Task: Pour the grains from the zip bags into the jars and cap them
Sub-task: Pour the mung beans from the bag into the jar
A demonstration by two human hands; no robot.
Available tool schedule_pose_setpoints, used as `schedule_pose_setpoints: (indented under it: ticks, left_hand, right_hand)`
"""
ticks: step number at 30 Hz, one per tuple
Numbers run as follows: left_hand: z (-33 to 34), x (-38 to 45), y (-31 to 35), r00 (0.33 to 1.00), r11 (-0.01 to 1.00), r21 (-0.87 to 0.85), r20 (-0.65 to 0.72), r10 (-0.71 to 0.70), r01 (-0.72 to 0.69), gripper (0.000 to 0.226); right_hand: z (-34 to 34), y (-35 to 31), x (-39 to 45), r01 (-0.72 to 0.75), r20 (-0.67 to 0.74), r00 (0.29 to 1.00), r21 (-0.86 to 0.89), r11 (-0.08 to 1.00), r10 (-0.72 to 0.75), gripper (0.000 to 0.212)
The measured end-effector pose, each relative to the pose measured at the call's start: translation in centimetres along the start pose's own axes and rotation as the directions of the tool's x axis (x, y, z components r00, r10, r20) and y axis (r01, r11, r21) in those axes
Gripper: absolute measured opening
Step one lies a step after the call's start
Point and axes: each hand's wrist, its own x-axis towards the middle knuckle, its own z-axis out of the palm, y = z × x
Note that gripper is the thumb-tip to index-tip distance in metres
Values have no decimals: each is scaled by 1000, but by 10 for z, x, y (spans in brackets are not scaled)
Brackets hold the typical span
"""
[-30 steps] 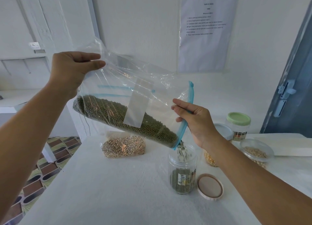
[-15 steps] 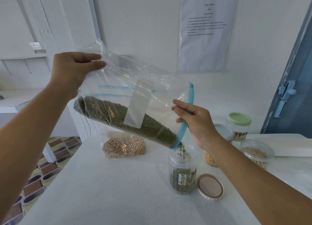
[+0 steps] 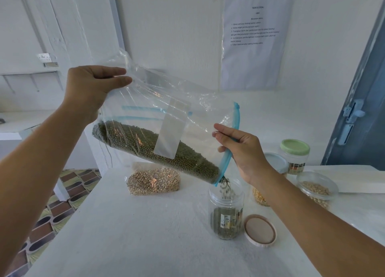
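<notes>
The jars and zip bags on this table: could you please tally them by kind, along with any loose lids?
Zip bags: 2, the green-grain bag in both hands, the beige-grain bag lying on the table.
Jars: 4, the open jar being filled, the green-lidded jar, the grey-lidded jar, the clear-lidded jar.
Loose lids: 1, the pink lid.
Total: 7.

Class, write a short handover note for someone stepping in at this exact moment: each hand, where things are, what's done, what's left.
Left hand grips the clear zip bag of green beans by its raised bottom corner. Right hand pinches its blue zip edge.
Beans stream into the open clear plastic jar, partly filled; its beige round lid lies beside it on the white table.
Left: empty the bag, cap the jar, then the bag of pale grains.
</notes>
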Motion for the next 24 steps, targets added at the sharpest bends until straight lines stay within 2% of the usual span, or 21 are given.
schedule_pose_setpoints:
  ticks: [15,24]
  left_hand:
    - [0,0,3,1000,1000,-20,4,3,-3,25]
    - [0,0,5,1000,1000,-11,9,8,-8,29]
  right_hand:
    - [-1,0,1,14,4,1000,11,1000,-14,25]
    - [-2,2,0,10,5,1000,9,1000,-10,26]
